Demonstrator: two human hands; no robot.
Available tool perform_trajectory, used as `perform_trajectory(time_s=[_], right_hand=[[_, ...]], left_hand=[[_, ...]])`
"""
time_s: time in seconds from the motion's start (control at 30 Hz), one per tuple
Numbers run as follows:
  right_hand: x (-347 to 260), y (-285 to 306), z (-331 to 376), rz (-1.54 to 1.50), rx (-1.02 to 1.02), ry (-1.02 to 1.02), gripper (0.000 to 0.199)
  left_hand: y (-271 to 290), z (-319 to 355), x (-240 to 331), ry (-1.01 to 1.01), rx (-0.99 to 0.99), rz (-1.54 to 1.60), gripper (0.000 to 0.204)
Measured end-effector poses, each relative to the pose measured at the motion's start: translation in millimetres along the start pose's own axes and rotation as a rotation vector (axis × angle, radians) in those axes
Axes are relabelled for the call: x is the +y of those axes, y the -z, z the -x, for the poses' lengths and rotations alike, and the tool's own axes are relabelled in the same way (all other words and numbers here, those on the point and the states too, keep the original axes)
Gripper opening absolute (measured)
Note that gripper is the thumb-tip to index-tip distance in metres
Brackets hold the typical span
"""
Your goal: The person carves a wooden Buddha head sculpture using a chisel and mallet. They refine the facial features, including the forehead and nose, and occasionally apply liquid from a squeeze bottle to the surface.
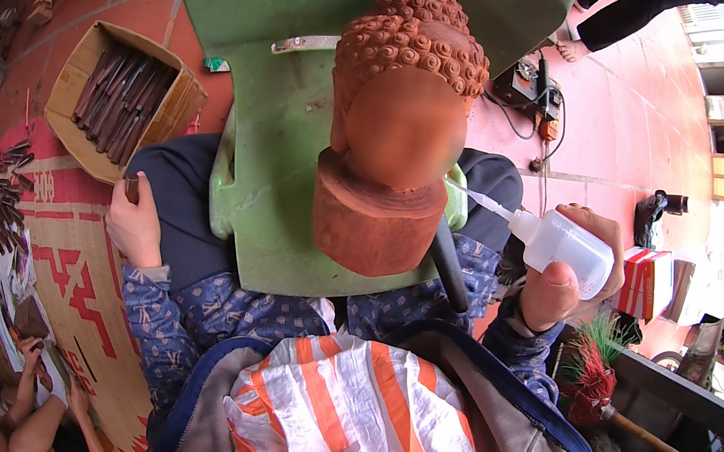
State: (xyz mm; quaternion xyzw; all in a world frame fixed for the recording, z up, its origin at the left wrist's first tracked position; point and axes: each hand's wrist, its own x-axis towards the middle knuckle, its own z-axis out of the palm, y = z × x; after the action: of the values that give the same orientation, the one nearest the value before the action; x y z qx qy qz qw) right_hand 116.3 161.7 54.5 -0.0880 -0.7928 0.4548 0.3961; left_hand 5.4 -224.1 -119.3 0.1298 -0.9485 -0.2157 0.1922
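A carved reddish-brown wooden head (376,228) with curled hair stands upright on a green plastic chair (279,184) in front of me. My right hand (579,260) grips a translucent white squeeze bottle (574,252), whose thin nozzle points left toward the carving's neck. Whether the tip touches the wood I cannot tell. Over on the left, my left hand (134,228) rests by my dark-trousered thigh, its fingers closed on a small dark brown piece (132,187), apparently wood. A dark rod (452,267) slants beside the carving's base.
A cardboard box (69,99) of brown chisel-like handles sits left of the chair. More slim tools (7,194) lie on a patterned mat (79,276). A black device with cables (526,86) is on the tiles behind. Another person's hands (37,364) show lower left; someone's bare foot (573,49) is at the top.
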Motion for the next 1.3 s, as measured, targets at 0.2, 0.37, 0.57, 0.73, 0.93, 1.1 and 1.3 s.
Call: perform_trajectory(time_s=[0.2,0.37,0.57,0.73,0.93,1.1,1.3], right_hand=[[-3,-1,-2,0.035,-0.018,0.018,0.066],[-3,0,-4,0.064,-0.043,0.046,0.065],[0,-2,-5,0.007,-0.007,0.022,0.065],[23,-7,-6,-0.204,0.111,-0.101,0.056],[25,-7,-7,-0.225,0.088,-0.146,0.05],[23,-13,-9,-0.199,0.091,-0.09,0.05],[18,-14,-12,-0.186,0.069,-0.075,0.048]], left_hand=[[0,-1,0,-0.003,0.002,0.013,0.029],[0,0,-1,0.013,-0.017,0.021,0.028],[1,-1,-2,0.04,-0.061,0.012,0.033],[3,0,1,0.02,-0.033,0.017,0.029],[1,0,1,0.004,-0.017,0.023,0.029],[2,0,1,-0.006,-0.001,0.015,0.028],[-1,0,-2,-0.008,0.001,0.039,0.028]])
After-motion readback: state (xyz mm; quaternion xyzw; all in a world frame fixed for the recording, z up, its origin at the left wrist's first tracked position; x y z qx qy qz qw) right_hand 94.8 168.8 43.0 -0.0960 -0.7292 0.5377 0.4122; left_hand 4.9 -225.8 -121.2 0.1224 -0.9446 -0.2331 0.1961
